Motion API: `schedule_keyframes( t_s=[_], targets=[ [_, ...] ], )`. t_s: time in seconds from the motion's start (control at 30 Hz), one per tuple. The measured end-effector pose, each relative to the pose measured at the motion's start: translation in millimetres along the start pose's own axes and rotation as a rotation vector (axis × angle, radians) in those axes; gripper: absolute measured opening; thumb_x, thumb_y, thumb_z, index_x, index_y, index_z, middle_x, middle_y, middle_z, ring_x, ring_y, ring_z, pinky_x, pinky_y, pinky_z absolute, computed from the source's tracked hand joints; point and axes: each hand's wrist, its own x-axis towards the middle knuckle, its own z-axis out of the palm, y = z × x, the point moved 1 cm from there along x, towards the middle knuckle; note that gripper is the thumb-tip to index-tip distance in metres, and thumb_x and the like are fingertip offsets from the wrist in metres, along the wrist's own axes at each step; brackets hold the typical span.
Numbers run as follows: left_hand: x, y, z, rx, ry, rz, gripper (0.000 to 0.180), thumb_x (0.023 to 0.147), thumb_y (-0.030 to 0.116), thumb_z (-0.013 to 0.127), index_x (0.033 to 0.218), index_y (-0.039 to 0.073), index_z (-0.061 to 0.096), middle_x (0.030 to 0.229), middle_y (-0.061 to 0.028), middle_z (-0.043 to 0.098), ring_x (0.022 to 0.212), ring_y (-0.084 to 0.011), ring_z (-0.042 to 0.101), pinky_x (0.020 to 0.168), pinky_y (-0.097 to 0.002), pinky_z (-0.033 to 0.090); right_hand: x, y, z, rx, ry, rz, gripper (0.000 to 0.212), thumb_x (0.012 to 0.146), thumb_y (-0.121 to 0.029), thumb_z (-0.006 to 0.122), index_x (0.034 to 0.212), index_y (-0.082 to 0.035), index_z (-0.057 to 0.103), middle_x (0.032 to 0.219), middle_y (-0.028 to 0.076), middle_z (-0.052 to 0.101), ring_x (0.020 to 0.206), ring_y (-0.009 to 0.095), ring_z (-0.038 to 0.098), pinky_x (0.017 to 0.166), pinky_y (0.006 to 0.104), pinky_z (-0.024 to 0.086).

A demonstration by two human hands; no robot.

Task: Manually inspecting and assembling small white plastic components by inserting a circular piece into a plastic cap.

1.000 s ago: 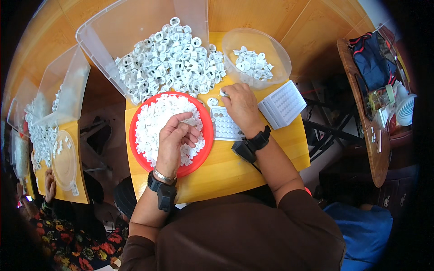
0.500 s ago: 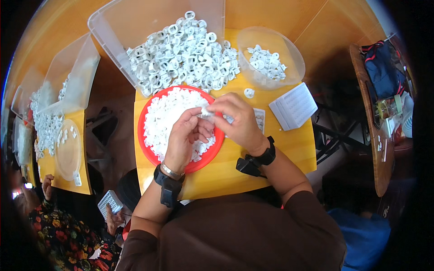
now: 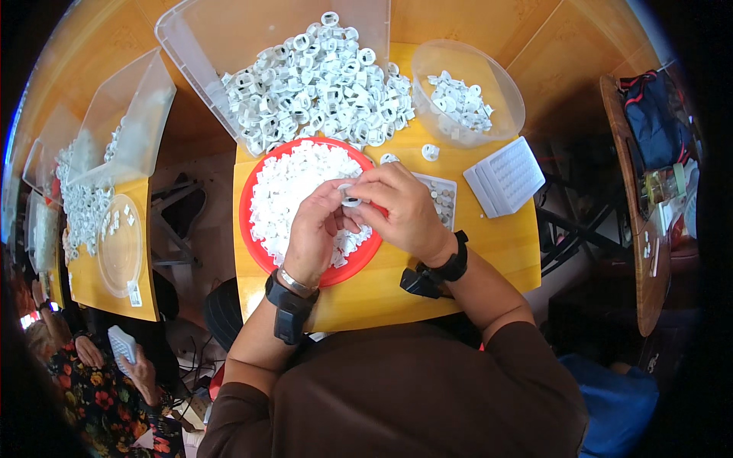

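Note:
My left hand (image 3: 311, 237) and my right hand (image 3: 403, 210) meet above the right side of a red round tray (image 3: 340, 276). Between their fingertips is a small round white plastic part (image 3: 350, 201) with a dark spot, gripped by both. Small white plastic pieces (image 3: 282, 191) fill the red tray beneath. Beside my right hand lies a shallow white tray (image 3: 452, 183) with small round discs in it, partly covered by the hand. Two loose round white parts rest on the table, one (image 3: 389, 158) just beyond my right fingers and another (image 3: 430, 153) farther right.
A large clear bin (image 3: 191, 69) lies at the back, with a heap of round white parts (image 3: 321, 91) spilling out. A clear round bowl (image 3: 513, 99) holds more parts. Stacked white trays (image 3: 504, 183) stand right. At far left, a co-worker's hand holds a white tray (image 3: 122, 347).
The part in my fingers has turned and shows its round face and dark spot more plainly. The whole view has shifted slightly. At left, the co-worker's tray has moved left and tilted.

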Motion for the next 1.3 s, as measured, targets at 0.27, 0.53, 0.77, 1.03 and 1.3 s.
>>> schedule_keyframes(
  t_s=[0.27, 0.53, 0.77, 1.03, 1.3],
  targets=[
    [3, -2, -4, -0.18, -0.025, 0.006, 0.028, 0.095, 0.011, 0.048, 0.118, -0.005, 0.054, 0.103, -0.0109, 0.063, 0.084, -0.0147, 0.061, 0.074, -0.0259, 0.052, 1, -2, -2, 0.18, 0.035, 0.153, 0.034, 0.071, -0.003, 0.073, 0.104, -0.007, 0.065, 0.09, 0.009, 0.061, 0.08, 0.024, 0.06, 0.07, 0.0328, 0.049],
    [2, -2, 1, -0.211, -0.013, 0.073, 0.028, 0.094, 0.011, 0.052, 0.119, -0.003, 0.052, 0.109, -0.0139, 0.062, 0.099, -0.0195, 0.061, 0.088, -0.0324, 0.049, 0, -1, 0, 0.237, 0.045, 0.199, 0.042, 0.068, -0.008, 0.079, 0.106, -0.006, 0.061, 0.09, 0.009, 0.062, 0.082, 0.025, 0.061, 0.072, 0.0347, 0.049],
    [0, -2, 5, -0.17, 0.001, 0.083, 0.024, 0.093, 0.002, 0.048, 0.117, -0.001, 0.052, 0.107, -0.009, 0.059, 0.099, -0.0151, 0.057, 0.089, -0.0286, 0.046, 1, 0, 0, 0.117, 0.1, 0.144, 0.038, 0.065, -0.012, 0.082, 0.094, -0.006, 0.058, 0.088, 0.008, 0.061, 0.079, 0.026, 0.06, 0.07, 0.0353, 0.048],
    [-1, 1, 5, -0.163, 0.001, 0.018, 0.023, 0.094, 0.004, 0.048, 0.116, 0.0, 0.053, 0.1, -0.0059, 0.061, 0.088, -0.0099, 0.058, 0.077, -0.0238, 0.048, 0, -3, -4, 0.117, 0.074, 0.147, 0.04, 0.065, -0.013, 0.081, 0.099, -0.007, 0.06, 0.093, 0.009, 0.06, 0.086, 0.027, 0.059, 0.074, 0.0364, 0.048],
    [-3, 6, 6, -0.129, 0.058, 0.013, 0.023, 0.094, 0.013, 0.052, 0.115, 0.003, 0.053, 0.086, -0.0004, 0.059, 0.065, -0.0053, 0.054, 0.057, -0.0191, 0.043, -1, 3, 1, 0.227, -0.04, 0.068, 0.045, 0.068, -0.015, 0.078, 0.11, -0.007, 0.064, 0.122, 0.015, 0.054, 0.113, 0.032, 0.053, 0.096, 0.0394, 0.044]
  ],
)
